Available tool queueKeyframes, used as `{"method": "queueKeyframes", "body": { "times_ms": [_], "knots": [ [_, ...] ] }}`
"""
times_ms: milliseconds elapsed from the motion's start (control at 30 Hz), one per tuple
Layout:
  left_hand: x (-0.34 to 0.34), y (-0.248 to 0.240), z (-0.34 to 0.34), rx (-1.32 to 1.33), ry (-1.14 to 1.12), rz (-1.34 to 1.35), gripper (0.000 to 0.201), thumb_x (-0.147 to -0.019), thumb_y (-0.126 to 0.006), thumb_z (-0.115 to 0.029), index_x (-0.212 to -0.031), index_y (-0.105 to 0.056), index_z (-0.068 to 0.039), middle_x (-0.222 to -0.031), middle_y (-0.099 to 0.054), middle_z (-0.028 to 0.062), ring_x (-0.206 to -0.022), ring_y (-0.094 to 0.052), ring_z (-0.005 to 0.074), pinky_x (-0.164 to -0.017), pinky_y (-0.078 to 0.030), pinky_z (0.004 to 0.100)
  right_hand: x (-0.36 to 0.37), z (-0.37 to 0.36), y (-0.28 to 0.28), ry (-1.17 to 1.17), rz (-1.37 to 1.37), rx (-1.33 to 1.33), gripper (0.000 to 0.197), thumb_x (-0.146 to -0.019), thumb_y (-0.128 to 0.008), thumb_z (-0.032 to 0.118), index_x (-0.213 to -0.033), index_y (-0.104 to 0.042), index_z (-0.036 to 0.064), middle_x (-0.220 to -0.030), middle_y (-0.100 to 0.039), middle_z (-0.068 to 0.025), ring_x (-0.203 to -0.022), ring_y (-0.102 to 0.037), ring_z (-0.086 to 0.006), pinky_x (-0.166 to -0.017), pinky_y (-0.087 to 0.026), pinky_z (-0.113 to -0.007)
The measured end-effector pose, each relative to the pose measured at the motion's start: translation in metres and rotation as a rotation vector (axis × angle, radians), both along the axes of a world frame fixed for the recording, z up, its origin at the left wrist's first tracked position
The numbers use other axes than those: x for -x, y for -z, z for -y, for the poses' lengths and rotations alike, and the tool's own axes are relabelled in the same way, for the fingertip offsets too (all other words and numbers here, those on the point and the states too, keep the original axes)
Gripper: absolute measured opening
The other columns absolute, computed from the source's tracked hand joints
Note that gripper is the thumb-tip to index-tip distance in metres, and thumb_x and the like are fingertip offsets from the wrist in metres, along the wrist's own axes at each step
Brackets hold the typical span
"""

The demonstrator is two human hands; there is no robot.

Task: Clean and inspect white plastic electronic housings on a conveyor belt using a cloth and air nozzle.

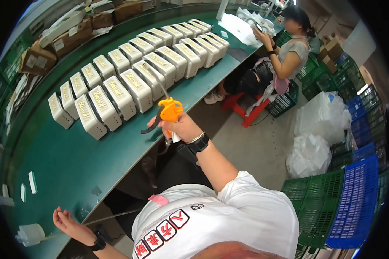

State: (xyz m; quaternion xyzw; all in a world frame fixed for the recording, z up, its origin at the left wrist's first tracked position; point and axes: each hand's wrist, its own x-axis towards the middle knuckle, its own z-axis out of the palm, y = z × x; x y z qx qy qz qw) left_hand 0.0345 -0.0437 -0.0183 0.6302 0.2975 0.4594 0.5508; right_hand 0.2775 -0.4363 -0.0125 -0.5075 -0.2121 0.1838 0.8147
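Note:
My right hand [186,128] is wrapped round an orange air blow gun [170,110] with a black lever. Its thin metal nozzle points up and left, toward the nearer row of cream-coloured boxy cases [135,90] with gold lettering on top. Those cases stand in two long rows on the green table [95,166]. My left hand [70,225] is over the table's near edge at lower left, fingers loosely bent and apart, with nothing in them. A white plastic container [30,234] stands beside it.
Two small white blocks [32,182] lie on the table's left part. Brown cartons [38,59] line a shelf behind. At far right, a seated person [289,52] handles a small round object. Plastic bags [309,156], green crates [315,207] and a blue crate [353,203] fill the right side.

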Motion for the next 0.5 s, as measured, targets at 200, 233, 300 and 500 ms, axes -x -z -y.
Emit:
{"method": "queueKeyframes", "body": {
  "times_ms": [200,233,300,500],
  "knots": [
    [0.013,0.006,-0.047,-0.118,-0.346,-0.137,0.033,-0.102,-0.053,-0.025,-0.126,-0.052,-0.002,-0.122,-0.056,0.008,-0.104,-0.055,0.0182,-0.091,-0.043,0.0303,-0.001,-0.018,0.002,0.041,0.077,0.271,0.027,-0.09,-0.07,0.016,-0.112,-0.065,0.0027,-0.108,-0.069,-0.0049,-0.062,-0.056,-0.0058,-0.06,-0.05,-0.022],
    [0.01,0.012,-0.048,-0.181,-0.347,-0.133,0.034,-0.102,-0.054,-0.025,-0.126,-0.052,-0.001,-0.121,-0.057,0.0085,-0.104,-0.054,0.0182,-0.091,-0.043,0.03,0.0,-0.02,0.003,0.044,0.077,0.27,0.027,-0.09,-0.07,0.016,-0.112,-0.065,0.0027,-0.108,-0.069,-0.0049,-0.062,-0.056,-0.0058,-0.06,-0.05,-0.022],
    [0.004,0.019,-0.042,-0.305,-0.353,-0.126,0.036,-0.101,-0.057,-0.025,-0.124,-0.053,0.002,-0.118,-0.057,0.0096,-0.102,-0.054,0.0183,-0.091,-0.043,0.0294,0.003,-0.022,0.004,0.059,0.087,0.354,0.026,-0.088,-0.073,0.019,-0.109,-0.068,0.0039,-0.101,-0.069,-0.002,-0.071,-0.058,-0.0057,-0.064,-0.051,-0.023],
    [-0.004,0.016,-0.026,-0.398,-0.334,-0.203,0.036,-0.1,-0.059,-0.024,-0.123,-0.054,0.002,-0.116,-0.058,0.0104,-0.102,-0.054,0.0191,-0.091,-0.043,0.031,0.001,-0.019,0.005,0.05,0.262,0.422,0.029,-0.088,-0.073,0.013,-0.114,-0.066,0.0025,-0.103,-0.069,-0.0001,-0.072,-0.059,-0.0043,-0.062,-0.05,-0.021]
  ]
}}
